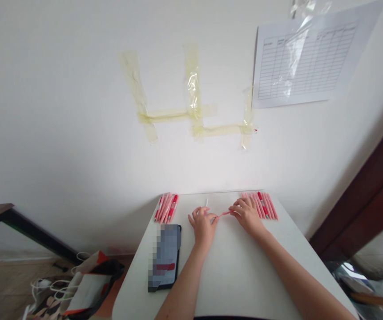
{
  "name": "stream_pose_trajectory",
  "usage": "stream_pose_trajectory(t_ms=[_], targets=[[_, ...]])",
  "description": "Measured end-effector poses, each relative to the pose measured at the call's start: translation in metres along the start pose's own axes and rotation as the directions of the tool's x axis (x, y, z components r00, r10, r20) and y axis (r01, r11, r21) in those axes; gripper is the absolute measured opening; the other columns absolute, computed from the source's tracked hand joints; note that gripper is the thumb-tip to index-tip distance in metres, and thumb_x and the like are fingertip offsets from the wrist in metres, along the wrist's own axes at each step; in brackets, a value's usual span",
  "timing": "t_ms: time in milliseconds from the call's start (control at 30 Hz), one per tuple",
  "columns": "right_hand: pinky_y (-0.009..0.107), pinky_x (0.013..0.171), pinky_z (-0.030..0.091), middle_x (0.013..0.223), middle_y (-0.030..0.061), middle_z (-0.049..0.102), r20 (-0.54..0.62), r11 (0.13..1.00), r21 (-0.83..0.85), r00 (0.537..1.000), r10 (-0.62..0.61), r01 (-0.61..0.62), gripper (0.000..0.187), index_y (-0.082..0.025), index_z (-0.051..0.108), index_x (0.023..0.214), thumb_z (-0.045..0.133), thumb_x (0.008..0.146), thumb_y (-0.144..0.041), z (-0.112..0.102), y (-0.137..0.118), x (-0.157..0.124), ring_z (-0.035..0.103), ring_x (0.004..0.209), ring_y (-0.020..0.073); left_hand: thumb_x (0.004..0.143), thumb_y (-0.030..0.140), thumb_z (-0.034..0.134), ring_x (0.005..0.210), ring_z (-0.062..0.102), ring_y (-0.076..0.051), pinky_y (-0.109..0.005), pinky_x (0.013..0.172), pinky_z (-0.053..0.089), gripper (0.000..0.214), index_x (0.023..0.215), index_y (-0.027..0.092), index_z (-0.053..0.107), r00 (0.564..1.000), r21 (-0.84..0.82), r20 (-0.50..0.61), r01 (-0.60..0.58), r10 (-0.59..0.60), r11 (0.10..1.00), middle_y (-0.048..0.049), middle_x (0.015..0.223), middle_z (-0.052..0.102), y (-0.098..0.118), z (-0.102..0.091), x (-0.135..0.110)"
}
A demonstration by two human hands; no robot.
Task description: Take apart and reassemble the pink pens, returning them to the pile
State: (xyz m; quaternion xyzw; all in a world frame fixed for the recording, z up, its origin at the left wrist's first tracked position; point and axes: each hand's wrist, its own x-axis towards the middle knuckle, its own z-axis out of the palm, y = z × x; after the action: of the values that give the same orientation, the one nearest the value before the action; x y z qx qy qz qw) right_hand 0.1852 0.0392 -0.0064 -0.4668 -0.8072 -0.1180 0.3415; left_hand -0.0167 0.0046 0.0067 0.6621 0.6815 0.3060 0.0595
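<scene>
**A:** What sits furthest left?

**B:** On the floor, at about eight o'clock from the table [234, 280], there is a heap of bags [86, 284] with white cords beside it.

**A:** And on the table?

**B:** A bundle of pink pens [166, 207] lies at the eleven o'clock corner, slightly fanned, close to the wall [61, 111]. Just below it, around nine o'clock, a dark phone [165, 258] lies flat with its screen up, near the left edge.

**A:** Where are the hands?

**B:** The left hand [203, 225] rests palm down just right of the phone, toward the far middle of the table. Its fingers [214, 219] are curled and closed on one end of a thin pink pen [223, 214]. That pen runs from the left hand toward two o'clock, low over the table. The right hand [247, 214] has the other end, with its fingers [234, 210] pinched shut on it.

**A:** Anything near them?

**B:** A short white stick [207, 202] lies at twelve o'clock from the left hand, by the far edge, apart from both hands.

**A:** And further right?

**B:** A row of pink pens [265, 206] lies side by side at the table's one o'clock corner. It is just beside the right hand, which hides its left part. On the wall, strips of yellowed tape [193, 111] hang at twelve o'clock, and a printed sheet [306, 58] with a grid is at two o'clock.
</scene>
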Motion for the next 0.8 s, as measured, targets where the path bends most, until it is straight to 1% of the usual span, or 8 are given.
stream_pose_trajectory(t_ms=[200, 367, 533, 667, 800], targets=[[0.055, 0.105, 0.039, 0.103, 0.0068, 0.069, -0.015, 1.0, 0.015, 1.0, 0.016, -0.016, 0.017, -0.031, 0.075, 0.105, 0.061, 0.096, -0.027, 0.0037, 0.004, -0.0024, 0.055, 0.109, 0.0283, 0.084, 0.031, 0.07, 0.131, 0.046, -0.03, -0.068, 0.119, 0.022, 0.009, 0.085, 0.034, 0.079, 0.999, 0.007, -0.035, 0.005, -0.005, 1.0, -0.0032, 0.127, 0.065, -0.0012, 0.0016, 0.0001], [0.054, 0.103, 0.039, 0.102, 0.0073, 0.069, -0.012, 0.999, 0.032, 0.999, 0.031, -0.031, 0.017, -0.029, 0.074, 0.105, 0.059, 0.098, -0.03, 0.004, 0.0051, -0.0026, 0.055, 0.108, 0.0285, 0.086, 0.03, 0.068, 0.131, 0.046, -0.03, -0.068, 0.119, 0.021, 0.011, 0.085, 0.03, 0.078, 0.999, 0.003, -0.048, 0.021, -0.021, 1.0, -0.0045, 0.126, 0.064, -0.0023, 0.0016, 0.0005], [0.055, 0.105, 0.039, 0.102, 0.0071, 0.069, -0.013, 0.998, 0.039, 0.999, 0.04, -0.039, 0.017, -0.029, 0.074, 0.105, 0.058, 0.098, -0.031, 0.003, 0.0049, -0.0023, 0.055, 0.107, 0.0284, 0.088, 0.027, 0.062, 0.13, 0.045, -0.03, -0.07, 0.118, 0.019, 0.015, 0.084, 0.026, 0.076, 0.996, 0.077, -0.079, 0.046, -0.04, 0.996, -0.0062, 0.125, 0.063, -0.0032, 0.0007, 0.0017], [0.054, 0.105, 0.039, 0.102, 0.0067, 0.069, -0.012, 0.999, 0.033, 0.999, 0.042, -0.041, 0.017, -0.029, 0.074, 0.104, 0.058, 0.098, -0.032, 0.0029, 0.0031, -0.002, 0.056, 0.107, 0.0282, 0.09, 0.03, 0.058, 0.13, 0.044, -0.031, -0.071, 0.118, 0.019, 0.02, 0.085, 0.026, 0.077, 0.996, 0.121, -0.078, 0.053, -0.043, 0.991, -0.0072, 0.125, 0.063, -0.0025, 0.0005, 0.0027], [0.052, 0.104, 0.04, 0.101, 0.0066, 0.069, -0.014, 0.999, 0.019, 0.999, 0.04, -0.039, 0.015, -0.029, 0.074, 0.103, 0.06, 0.098, -0.03, 0.0027, 0.0013, -0.0014, 0.057, 0.107, 0.0278, 0.091, 0.033, 0.057, 0.131, 0.042, -0.031, -0.072, 0.118, 0.018, 0.021, 0.088, 0.027, 0.077, 0.997, 0.158, -0.072, 0.034, -0.023, 0.987, -0.0078, 0.127, 0.061, -0.001, 0.0003, 0.0033]])
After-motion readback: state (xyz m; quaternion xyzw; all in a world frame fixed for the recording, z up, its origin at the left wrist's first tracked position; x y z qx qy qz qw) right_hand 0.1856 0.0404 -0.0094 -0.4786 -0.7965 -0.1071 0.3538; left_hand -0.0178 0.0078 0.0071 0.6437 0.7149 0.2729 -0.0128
